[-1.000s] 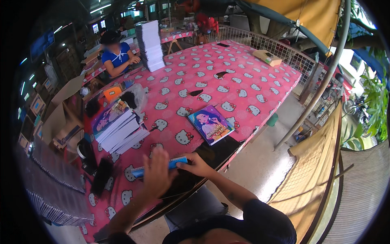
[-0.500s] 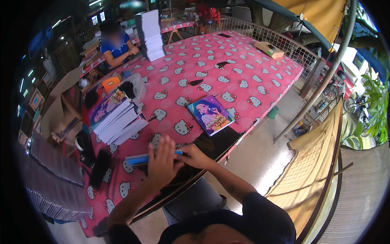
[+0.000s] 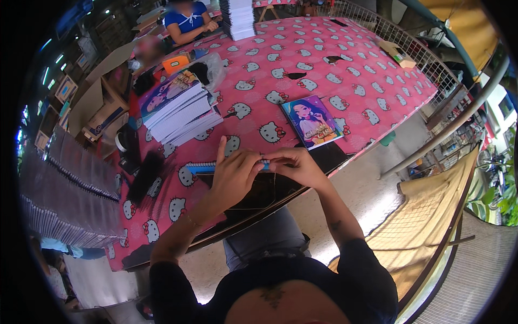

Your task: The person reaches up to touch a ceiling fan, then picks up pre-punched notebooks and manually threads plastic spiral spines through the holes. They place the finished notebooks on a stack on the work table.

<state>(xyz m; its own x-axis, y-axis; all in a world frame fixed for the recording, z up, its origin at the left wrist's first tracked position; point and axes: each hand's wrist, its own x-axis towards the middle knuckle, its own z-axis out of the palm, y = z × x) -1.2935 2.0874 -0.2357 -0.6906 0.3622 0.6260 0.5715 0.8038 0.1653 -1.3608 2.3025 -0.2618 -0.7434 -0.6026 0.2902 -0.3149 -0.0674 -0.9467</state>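
The left hand (image 3: 236, 174) lies across the middle of a blue spiral-bound notebook (image 3: 200, 168), covering much of it, so only the left stretch of its coil and blue side shows, with a sliver near the right end. One finger of that hand points up and away while the others bend over the coil toward the right; whether they grip or merely rest cannot be told. The right hand (image 3: 291, 163) is clamped by thumb and fingertips on the notebook's right end, hiding its corner; anything small between those fingers is too fine to make out. The notebook sits at the near edge of the pink patterned table (image 3: 329, 81), above a dark glossy panel (image 3: 253, 197) that the left forearm partly covers. Just beyond the right hand lies a notebook with an illustrated cover (image 3: 313, 121), its face fully visible. Farther left, a fanned pile of notebooks (image 3: 181, 110) shows mostly white page edges, its lower covers hidden. A black brush-like object (image 3: 145, 175) is blurred, its exact kind unclear. The tall stack of books (image 3: 238, 21) is cut off by the upper edge, as is the head of a co-worker in a blue top (image 3: 185, 24). Wrapped stacks (image 3: 73, 208) at far left fade into the dark rim.
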